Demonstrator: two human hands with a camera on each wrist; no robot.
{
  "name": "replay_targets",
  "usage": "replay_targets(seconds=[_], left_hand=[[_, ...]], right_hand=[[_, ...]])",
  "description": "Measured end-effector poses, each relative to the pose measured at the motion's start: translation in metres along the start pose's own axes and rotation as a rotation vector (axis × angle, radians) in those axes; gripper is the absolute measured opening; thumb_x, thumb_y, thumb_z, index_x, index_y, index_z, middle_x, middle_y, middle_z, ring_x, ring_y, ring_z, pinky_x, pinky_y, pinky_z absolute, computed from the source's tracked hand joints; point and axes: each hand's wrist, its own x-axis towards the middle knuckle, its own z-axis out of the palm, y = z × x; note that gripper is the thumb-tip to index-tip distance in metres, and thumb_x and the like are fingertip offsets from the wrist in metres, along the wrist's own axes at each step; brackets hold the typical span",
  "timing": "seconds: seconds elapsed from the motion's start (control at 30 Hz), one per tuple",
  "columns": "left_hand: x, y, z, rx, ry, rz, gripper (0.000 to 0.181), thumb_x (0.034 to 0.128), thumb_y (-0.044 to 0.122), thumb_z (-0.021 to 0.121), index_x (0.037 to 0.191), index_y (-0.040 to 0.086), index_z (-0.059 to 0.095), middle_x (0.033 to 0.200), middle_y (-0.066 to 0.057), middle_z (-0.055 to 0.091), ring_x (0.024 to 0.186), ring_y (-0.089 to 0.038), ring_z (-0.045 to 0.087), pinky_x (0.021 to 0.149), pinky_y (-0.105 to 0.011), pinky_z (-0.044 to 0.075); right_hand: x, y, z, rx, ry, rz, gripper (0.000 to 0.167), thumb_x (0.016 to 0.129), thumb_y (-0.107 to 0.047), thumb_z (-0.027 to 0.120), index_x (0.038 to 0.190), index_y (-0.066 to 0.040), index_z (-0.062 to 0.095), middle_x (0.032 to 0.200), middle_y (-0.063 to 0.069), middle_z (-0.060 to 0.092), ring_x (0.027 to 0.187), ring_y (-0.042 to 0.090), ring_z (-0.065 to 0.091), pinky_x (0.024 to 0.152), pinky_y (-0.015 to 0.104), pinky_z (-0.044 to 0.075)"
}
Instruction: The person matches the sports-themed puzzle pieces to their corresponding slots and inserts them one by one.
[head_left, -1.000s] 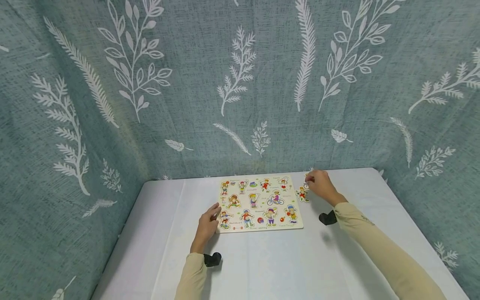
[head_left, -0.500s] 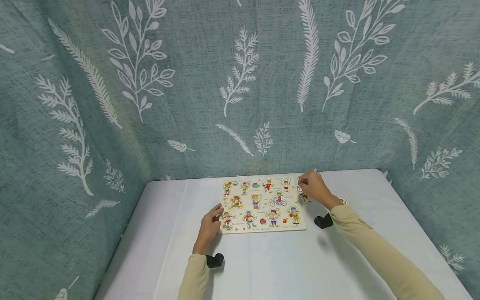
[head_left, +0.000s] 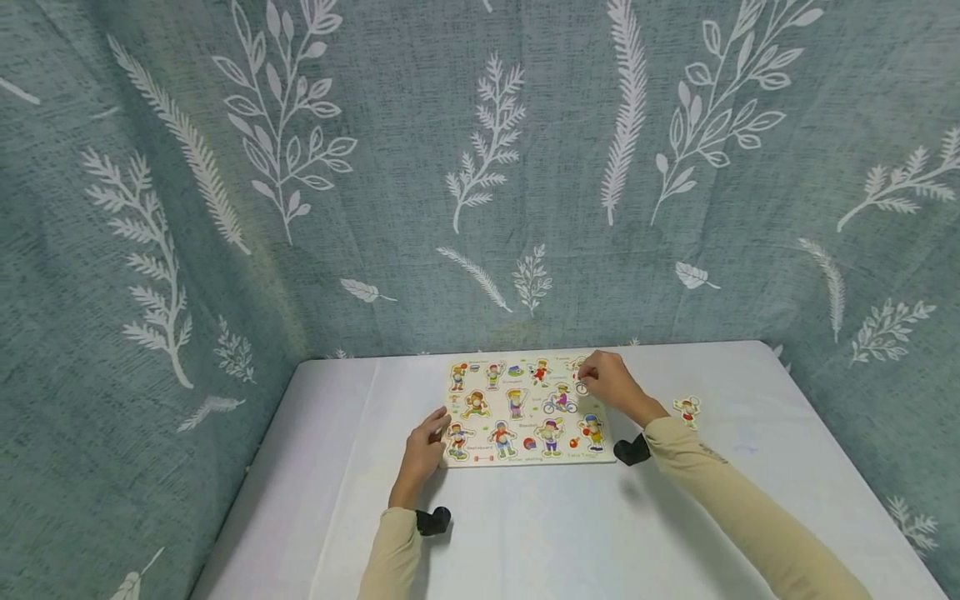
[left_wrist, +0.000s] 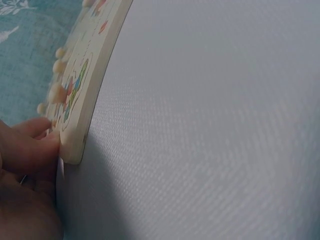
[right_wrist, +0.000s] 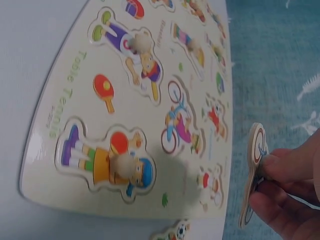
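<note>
A cream wooden puzzle board (head_left: 491,421) with cartoon athletes lies at the back middle of the table. My left hand (head_left: 422,454) rests at its left edge, thumb and finger touching the side in the left wrist view. In the right wrist view my right hand (right_wrist: 295,185) pinches a bicycle puzzle piece (right_wrist: 252,175) between thumb and fingers, standing on edge off the board's far right corner. The cyclist recess (right_wrist: 180,120) shows its printed picture without a knob. A soccer puzzle piece (right_wrist: 175,231) lies beside the board, hidden behind the hand in the head view.
A tennis puzzle piece (head_left: 687,411) lies on the white tablecloth (head_left: 525,533), right of the board and beside the right sleeve. Several knobbed pieces, such as the table tennis piece (right_wrist: 107,162), sit in the board. A patterned green curtain (head_left: 405,167) stands close behind.
My right hand has moved left with the bicycle piece, from beside the board to over its far right corner. The tennis piece has come into sight behind the arm. My left hand stays put.
</note>
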Motion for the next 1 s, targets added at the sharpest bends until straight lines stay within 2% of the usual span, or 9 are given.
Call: replay_targets(seconds=[0.43, 0.73, 0.9, 1.0], left_hand=[[0.000, 0.001, 0.001, -0.002, 0.007, -0.003, 0.056, 0.0776, -0.020, 0.045, 0.131, -0.004, 0.053, 0.146, -0.009, 0.041, 0.135, -0.029, 0.033, 0.088, -0.033, 0.041], [-0.001, 0.000, 0.000, -0.008, 0.008, 0.008, 0.056, 0.0779, -0.020, 0.045, 0.131, -0.004, 0.053, 0.147, -0.009, 0.040, 0.135, -0.030, 0.033, 0.098, -0.040, 0.039], [-0.002, 0.002, -0.001, -0.009, -0.001, 0.012, 0.056, 0.0772, -0.019, 0.045, 0.131, -0.005, 0.053, 0.147, -0.010, 0.040, 0.134, -0.031, 0.035, 0.092, -0.036, 0.041], [-0.002, 0.003, -0.001, -0.007, 0.000, 0.016, 0.056, 0.0764, -0.019, 0.045, 0.130, -0.005, 0.053, 0.146, -0.010, 0.040, 0.133, -0.031, 0.037, 0.087, -0.033, 0.041]], right_hand=[[0.006, -0.005, 0.016, 0.021, -0.003, -0.080, 0.011, 0.082, 0.005, 0.061, 0.079, 0.001, 0.071, 0.082, 0.012, 0.062, 0.071, 0.019, 0.055, 0.062, 0.033, 0.048], [0.007, -0.007, 0.025, 0.071, -0.016, -0.055, 0.009, 0.082, 0.006, 0.062, 0.080, 0.002, 0.070, 0.085, 0.011, 0.062, 0.070, 0.019, 0.055, 0.062, 0.033, 0.047], [0.005, -0.007, 0.028, 0.077, -0.021, -0.064, 0.011, 0.082, 0.006, 0.062, 0.079, -0.001, 0.070, 0.083, 0.009, 0.060, 0.070, 0.019, 0.053, 0.059, 0.032, 0.046], [0.006, -0.006, 0.031, 0.074, -0.035, -0.040, 0.010, 0.082, 0.005, 0.063, 0.080, -0.001, 0.070, 0.083, 0.008, 0.060, 0.071, 0.018, 0.053, 0.060, 0.032, 0.046]])
